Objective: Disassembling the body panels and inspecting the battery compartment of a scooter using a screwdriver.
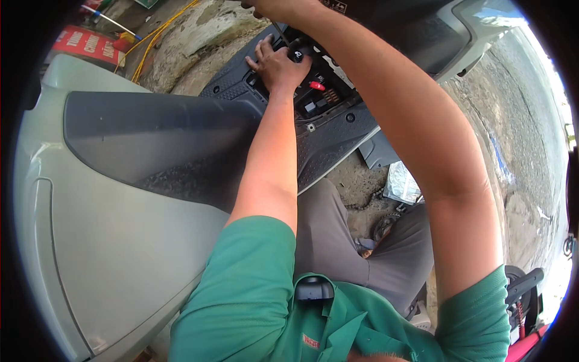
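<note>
My left hand (280, 71) lies at the open floorboard compartment (329, 111) of a grey scooter (120, 241), fingers spread over its edge. Its thumb rests beside a round black part (295, 55) with a white mark. At the top edge of the view, my right hand (271, 7) is partly cut off and curls around the upper end of a tool with a thin metal shaft (281, 34). The shaft slants down toward the compartment, just beyond my left hand; its tip is hard to make out. A red connector (316, 85) and fuses (330, 96) show inside the compartment.
The scooter's dark inner panel (163, 139) stands to my left. Below the floorboard (319, 145), a silver packet (402, 183) and a chain (365, 202) lie on the ground by my legs. A yellow cable (154, 45) and a red sign (87, 45) are at the far left.
</note>
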`<control>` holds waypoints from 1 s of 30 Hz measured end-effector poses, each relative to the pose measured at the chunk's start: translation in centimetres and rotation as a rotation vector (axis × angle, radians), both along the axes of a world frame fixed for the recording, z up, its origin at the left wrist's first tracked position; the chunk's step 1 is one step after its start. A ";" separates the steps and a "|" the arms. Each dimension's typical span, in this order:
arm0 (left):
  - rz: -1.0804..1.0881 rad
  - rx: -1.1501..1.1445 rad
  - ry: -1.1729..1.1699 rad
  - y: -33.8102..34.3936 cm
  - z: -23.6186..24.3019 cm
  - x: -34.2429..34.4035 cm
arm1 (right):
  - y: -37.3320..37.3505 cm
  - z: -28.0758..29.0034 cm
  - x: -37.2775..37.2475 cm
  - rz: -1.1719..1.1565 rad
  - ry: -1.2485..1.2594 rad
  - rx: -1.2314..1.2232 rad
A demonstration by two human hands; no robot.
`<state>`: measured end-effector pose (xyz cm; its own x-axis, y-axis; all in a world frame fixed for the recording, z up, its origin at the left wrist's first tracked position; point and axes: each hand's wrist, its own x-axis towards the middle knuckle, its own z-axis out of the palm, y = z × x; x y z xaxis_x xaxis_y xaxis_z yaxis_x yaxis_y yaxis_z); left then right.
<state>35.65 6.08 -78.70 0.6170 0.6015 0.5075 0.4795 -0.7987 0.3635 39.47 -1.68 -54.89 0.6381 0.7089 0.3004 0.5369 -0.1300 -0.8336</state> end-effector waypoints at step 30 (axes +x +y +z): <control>-0.342 -0.113 0.910 0.5 6.7 0.1 | -48.6 -23.8 -10.8 -0.754 -0.099 -0.229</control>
<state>35.75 6.58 -72.00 0.8944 0.3330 -0.2986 0.3637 -0.9300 0.0524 28.64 -50.28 -78.64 0.9487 0.1476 0.2797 0.3062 -0.6503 -0.6952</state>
